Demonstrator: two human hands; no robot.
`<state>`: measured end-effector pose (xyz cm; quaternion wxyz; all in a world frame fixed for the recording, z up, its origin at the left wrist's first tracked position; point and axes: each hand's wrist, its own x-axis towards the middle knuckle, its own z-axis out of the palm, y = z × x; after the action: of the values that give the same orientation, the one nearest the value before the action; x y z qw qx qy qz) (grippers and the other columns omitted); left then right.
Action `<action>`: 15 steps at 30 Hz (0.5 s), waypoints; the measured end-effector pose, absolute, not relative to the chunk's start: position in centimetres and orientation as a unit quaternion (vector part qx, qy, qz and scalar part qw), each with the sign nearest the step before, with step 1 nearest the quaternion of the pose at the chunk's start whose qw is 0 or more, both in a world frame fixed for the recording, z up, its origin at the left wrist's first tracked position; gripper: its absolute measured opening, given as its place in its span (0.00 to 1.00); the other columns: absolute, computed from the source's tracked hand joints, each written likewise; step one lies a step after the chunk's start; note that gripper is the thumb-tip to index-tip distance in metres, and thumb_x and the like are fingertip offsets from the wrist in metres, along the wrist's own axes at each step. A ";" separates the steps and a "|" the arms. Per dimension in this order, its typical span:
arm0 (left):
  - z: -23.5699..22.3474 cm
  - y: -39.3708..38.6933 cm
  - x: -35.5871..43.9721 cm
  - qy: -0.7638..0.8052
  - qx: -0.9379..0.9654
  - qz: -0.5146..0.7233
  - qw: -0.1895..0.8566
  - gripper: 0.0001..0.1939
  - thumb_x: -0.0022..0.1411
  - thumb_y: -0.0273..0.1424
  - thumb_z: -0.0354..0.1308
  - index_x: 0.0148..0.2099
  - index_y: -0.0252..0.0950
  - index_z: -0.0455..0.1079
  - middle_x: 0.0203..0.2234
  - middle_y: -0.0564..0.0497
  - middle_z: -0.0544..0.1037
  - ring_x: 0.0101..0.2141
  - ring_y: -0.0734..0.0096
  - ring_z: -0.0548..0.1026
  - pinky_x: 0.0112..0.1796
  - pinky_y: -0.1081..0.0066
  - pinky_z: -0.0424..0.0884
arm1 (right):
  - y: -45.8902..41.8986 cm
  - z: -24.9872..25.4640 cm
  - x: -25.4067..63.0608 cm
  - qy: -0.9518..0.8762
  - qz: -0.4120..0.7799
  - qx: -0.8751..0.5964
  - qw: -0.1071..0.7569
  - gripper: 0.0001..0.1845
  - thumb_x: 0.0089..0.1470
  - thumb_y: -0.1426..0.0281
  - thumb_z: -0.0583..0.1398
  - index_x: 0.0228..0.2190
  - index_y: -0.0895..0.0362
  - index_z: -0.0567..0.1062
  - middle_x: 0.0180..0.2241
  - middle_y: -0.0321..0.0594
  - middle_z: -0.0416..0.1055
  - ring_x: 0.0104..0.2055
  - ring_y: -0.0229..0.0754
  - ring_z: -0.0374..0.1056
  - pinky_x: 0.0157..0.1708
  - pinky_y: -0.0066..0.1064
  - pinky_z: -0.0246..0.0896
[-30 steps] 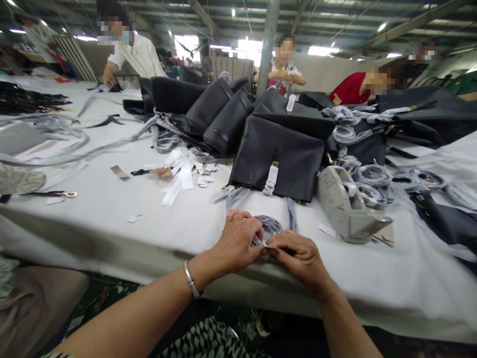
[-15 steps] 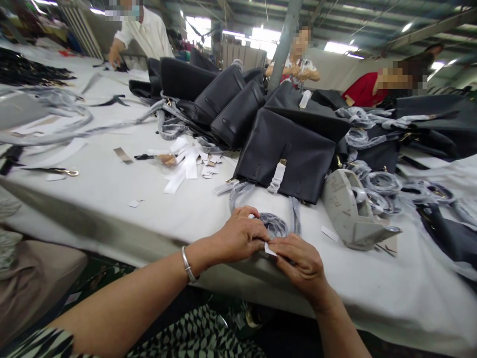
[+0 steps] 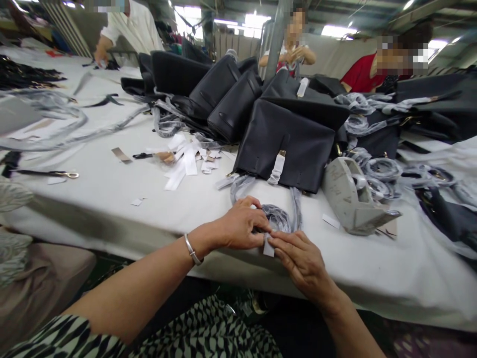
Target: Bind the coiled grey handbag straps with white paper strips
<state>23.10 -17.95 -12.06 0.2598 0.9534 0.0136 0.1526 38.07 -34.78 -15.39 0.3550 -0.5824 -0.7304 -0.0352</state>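
At the table's front edge, a strap coiled in clear plastic [image 3: 278,217] lies in front of a black handbag [image 3: 294,136]. My left hand [image 3: 244,226] is closed at the near left side of the coil, its fingers bent over the strap. My right hand [image 3: 301,256] meets it from the right, fingers pressed together on a small white strip [image 3: 269,247] that hangs down between the two hands. The fingertips hide where the strip meets the strap. A white wrap [image 3: 277,169] covers the bag's front tab below a gold fitting.
A grey tape dispenser [image 3: 354,199] stands to the right of the bag. White paper strips [image 3: 182,161] and card bits lie to the left. More black bags [image 3: 182,74] are piled behind, with plastic-wrapped straps [image 3: 383,169] at right. Several people work across the table [image 3: 112,209].
The white strip now hangs straighter and shows more of its length. My right fingers lie flatter and closer together beside it. The view has shifted slightly.
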 end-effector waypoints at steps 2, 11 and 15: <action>-12.2 -17.8 23.1 0.008 0.953 0.154 0.262 0.13 0.58 0.23 0.57 0.41 0.43 0.77 0.34 0.57 0.81 0.40 0.71 0.72 0.57 0.65 0.54 | -34.8 -15.3 38.3 -0.728 -0.027 -0.579 0.367 0.14 0.60 0.75 0.57 0.45 0.53 0.76 0.45 0.43 0.76 0.42 0.41 0.72 0.41 0.35 0.65; -12.6 -17.4 23.0 -0.007 0.954 0.148 0.259 0.10 0.62 0.26 0.58 0.43 0.43 0.77 0.36 0.56 0.80 0.43 0.69 0.72 0.58 0.64 0.53 | -34.7 -15.3 38.3 -0.729 -0.021 -0.582 0.359 0.13 0.61 0.72 0.58 0.45 0.50 0.78 0.45 0.41 0.76 0.41 0.42 0.72 0.40 0.36 0.66; -12.7 -17.6 23.0 -0.008 0.949 0.163 0.271 0.11 0.61 0.24 0.57 0.42 0.42 0.77 0.35 0.56 0.80 0.42 0.70 0.72 0.58 0.65 0.53 | -34.5 -15.8 38.1 -0.719 -0.032 -0.586 0.371 0.11 0.60 0.71 0.60 0.43 0.49 0.79 0.44 0.41 0.77 0.40 0.41 0.72 0.39 0.36 0.65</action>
<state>22.98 -17.60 -12.71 0.2706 0.9488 -0.0081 0.1630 38.08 -34.46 -15.85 0.3714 -0.5860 -0.7195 -0.0321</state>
